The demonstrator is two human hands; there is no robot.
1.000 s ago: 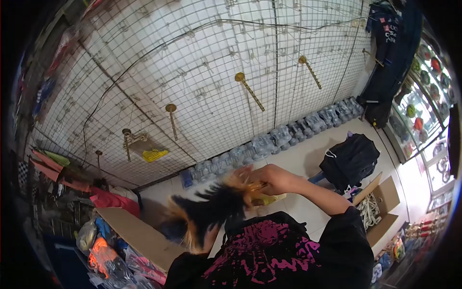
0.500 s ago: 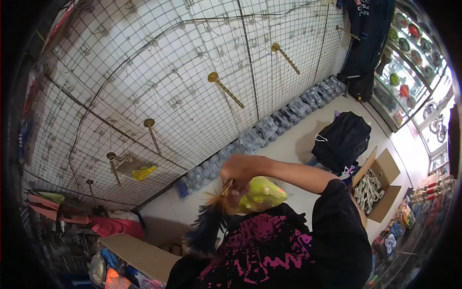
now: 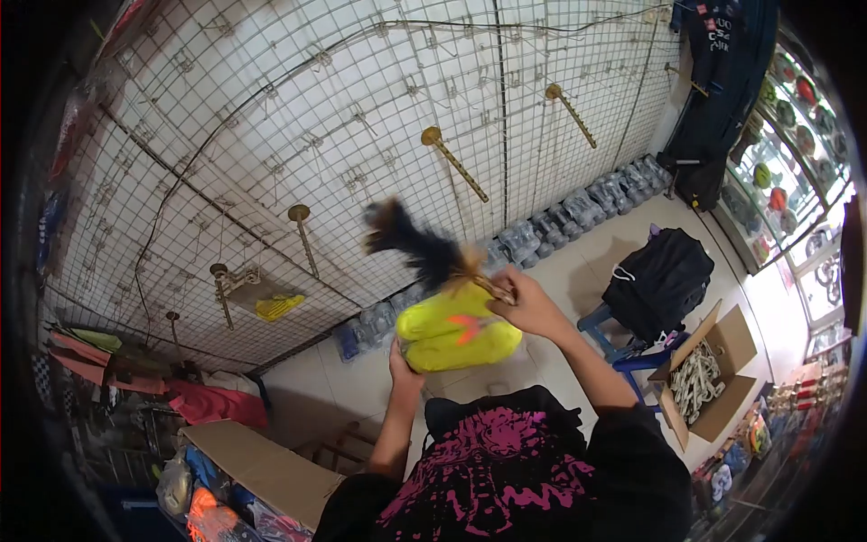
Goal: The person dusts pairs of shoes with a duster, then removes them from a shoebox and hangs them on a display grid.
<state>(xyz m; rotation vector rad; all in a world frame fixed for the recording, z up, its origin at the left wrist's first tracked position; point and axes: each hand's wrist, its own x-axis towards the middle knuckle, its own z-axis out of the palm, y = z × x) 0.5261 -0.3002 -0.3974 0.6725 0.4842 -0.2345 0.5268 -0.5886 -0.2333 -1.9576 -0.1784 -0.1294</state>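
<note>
My left hand (image 3: 405, 366) grips the left end of a bright yellow, plastic-wrapped pack (image 3: 452, 341) with rounded lobes and an orange mark, held in front of my chest. In my right hand (image 3: 526, 305) is the short handle of a feather duster (image 3: 417, 250). Its dark feathers, blurred at the tip, point up and left over the far side of the pack. The fingers of my left hand are partly hidden behind the pack.
A wire grid wall (image 3: 361, 135) with hooks stands ahead, with plastic-wrapped grey goods (image 3: 551, 226) lined along its foot. To the right are a black backpack (image 3: 664, 275) on a stool and an open carton (image 3: 727, 352) of white items. Another carton (image 3: 262, 470) stands at lower left.
My left hand has come into view on the yellow pack, which is now raised and turned. The feather duster has swung from pointing down to pointing up and left; my right hand moved right.
</note>
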